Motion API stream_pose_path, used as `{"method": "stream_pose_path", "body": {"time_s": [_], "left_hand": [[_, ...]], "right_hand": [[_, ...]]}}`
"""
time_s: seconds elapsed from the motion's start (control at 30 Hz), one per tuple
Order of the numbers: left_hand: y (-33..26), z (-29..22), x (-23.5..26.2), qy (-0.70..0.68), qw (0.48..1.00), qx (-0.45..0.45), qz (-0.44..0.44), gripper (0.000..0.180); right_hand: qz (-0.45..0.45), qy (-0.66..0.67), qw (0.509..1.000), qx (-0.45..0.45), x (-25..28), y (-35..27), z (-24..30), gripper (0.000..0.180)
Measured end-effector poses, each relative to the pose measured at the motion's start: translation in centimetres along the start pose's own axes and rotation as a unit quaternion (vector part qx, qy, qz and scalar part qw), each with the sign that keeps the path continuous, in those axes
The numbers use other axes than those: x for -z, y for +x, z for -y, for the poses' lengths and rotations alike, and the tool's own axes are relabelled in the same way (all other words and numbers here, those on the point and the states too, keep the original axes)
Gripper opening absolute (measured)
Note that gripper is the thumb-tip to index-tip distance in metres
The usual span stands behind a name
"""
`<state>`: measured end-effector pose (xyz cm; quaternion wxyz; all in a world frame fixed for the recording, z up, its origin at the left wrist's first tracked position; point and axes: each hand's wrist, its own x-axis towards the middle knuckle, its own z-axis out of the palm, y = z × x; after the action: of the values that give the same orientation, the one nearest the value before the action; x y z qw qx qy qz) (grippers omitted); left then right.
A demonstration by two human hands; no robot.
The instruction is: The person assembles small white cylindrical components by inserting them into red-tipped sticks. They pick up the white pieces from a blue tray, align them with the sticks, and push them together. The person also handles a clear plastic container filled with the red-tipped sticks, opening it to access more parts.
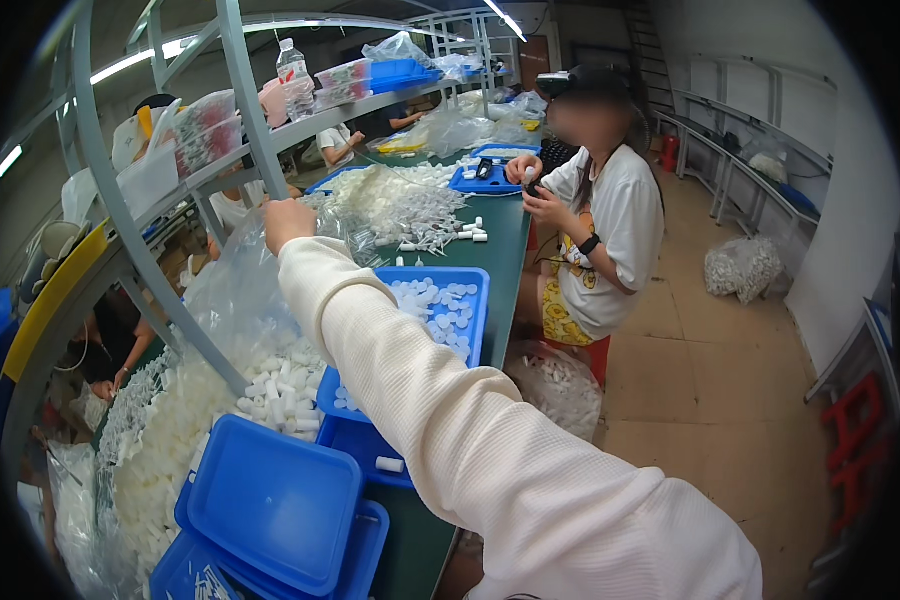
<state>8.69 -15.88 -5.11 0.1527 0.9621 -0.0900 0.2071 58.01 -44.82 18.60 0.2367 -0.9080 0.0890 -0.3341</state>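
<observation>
Head view: my right hand [288, 222], at the end of a cream knitted sleeve, is stretched far out over the long green work table [505, 240], its fingers closed on the upper edge of a large clear plastic bag [240, 285] that stands left of the blue tray of white caps [448, 305]. My left hand is out of sight. I judge I am lifting or opening the bag beside the heap of small white plastic tubes [280, 395]; next I'd want a firm grip and a steady pull.
</observation>
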Motion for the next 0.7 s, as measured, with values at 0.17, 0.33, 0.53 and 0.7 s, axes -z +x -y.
{"method": "stream_pose_path", "body": {"time_s": [0.17,0.33,0.53,0.7], "left_hand": [[0.3,0.1,0.1,-0.023,1.000,0.016,0.010,0.071],[0.2,0.5,0.1,-0.021,0.998,0.053,0.034,0.078],[-1.1,2.5,-1.9,0.039,0.993,0.063,0.095,0.076],[-1.2,2.5,-2.7,0.042,0.989,0.093,0.109,0.062]], "right_hand": [[-0.061,0.049,0.997,-0.006,0.1,0.8,1.6,0.025],[-0.151,0.131,0.980,-0.017,1.8,4.1,4.4,0.030],[-0.170,0.238,0.956,0.024,0.4,10.7,5.4,0.035],[-0.225,0.249,0.941,0.041,-3.2,16.3,5.6,0.049]]}}
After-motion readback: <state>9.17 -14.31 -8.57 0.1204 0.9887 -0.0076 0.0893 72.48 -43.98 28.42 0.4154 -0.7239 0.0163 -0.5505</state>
